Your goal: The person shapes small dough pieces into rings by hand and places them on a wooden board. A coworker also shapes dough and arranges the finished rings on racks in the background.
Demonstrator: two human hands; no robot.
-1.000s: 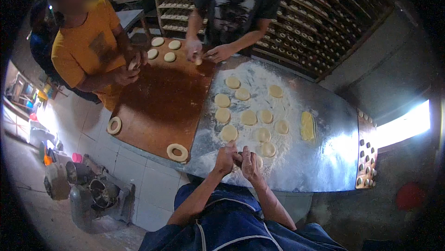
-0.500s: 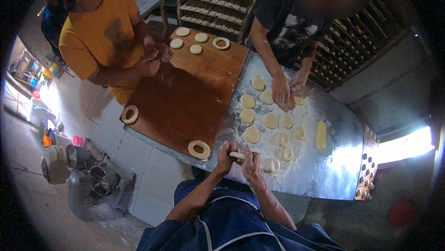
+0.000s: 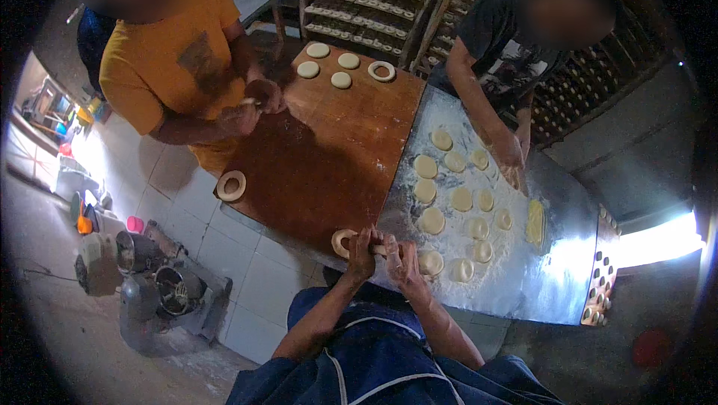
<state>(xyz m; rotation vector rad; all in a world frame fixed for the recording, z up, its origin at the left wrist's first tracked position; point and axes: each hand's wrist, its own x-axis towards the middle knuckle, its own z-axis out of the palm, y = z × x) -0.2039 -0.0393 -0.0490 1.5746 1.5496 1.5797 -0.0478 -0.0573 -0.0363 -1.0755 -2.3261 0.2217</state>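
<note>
Your left hand and right hand are pressed close together at the near edge of the counter, both curled round a small piece of dough that bridges the gap between them. Fingers are closed on it from both sides, so neither hand is open at all; the dough is mostly buried in your grip and only a pale strip shows between the knuckles.

Touching your left hand on its outer side is a dough ring lying flat on the brown wooden part of the counter. Just past your right hand, on the floured metal sheet, sits a loose cluster of flat dough discs, the nearest one almost against your right fingers. Further out to the right of them is a yellowish lump on the flour.

Well off to your left, a second dough ring rests near the counter's edge, next to a person in a yellow shirt who has both hands together in front of them. Far ahead of your hands are a few more discs and one ring. Across the counter a person in a dark shirt leans a hand down onto the floured sheet.
</note>
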